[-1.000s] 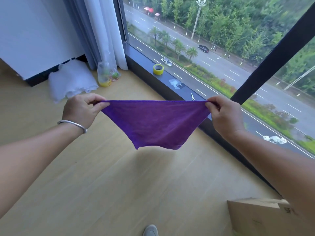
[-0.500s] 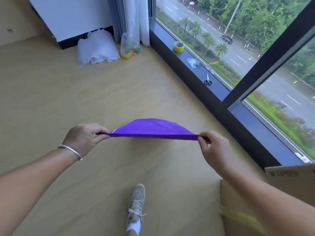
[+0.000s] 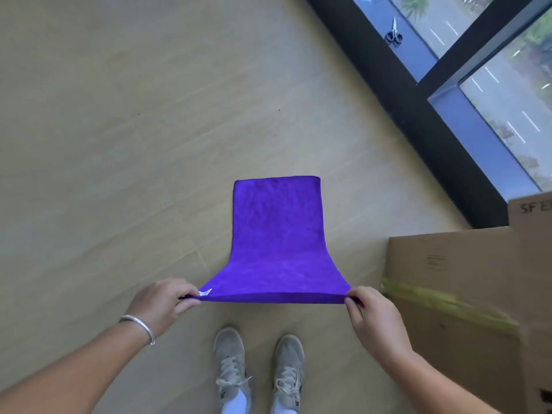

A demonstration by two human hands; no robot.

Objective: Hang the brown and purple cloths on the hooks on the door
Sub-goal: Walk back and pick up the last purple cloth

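Note:
The purple cloth (image 3: 277, 234) stretches away from me, flat and rectangular, above the wooden floor. My left hand (image 3: 161, 303) pinches its near left corner, beside a small white label. My right hand (image 3: 373, 318) pinches the near right corner. The near edge is pulled taut between both hands. No brown cloth, door or hooks are in view.
A large cardboard box (image 3: 466, 309) with greenish tape stands right beside my right hand. A black window frame (image 3: 397, 97) runs along the floor at the upper right, with scissors (image 3: 393, 32) on its sill. My two grey shoes (image 3: 260, 372) are below the cloth.
My view has tipped down from the window to the floor. The cloth, which hung down and then billowed, now spreads out flat away from me. Both hands keep their corners.

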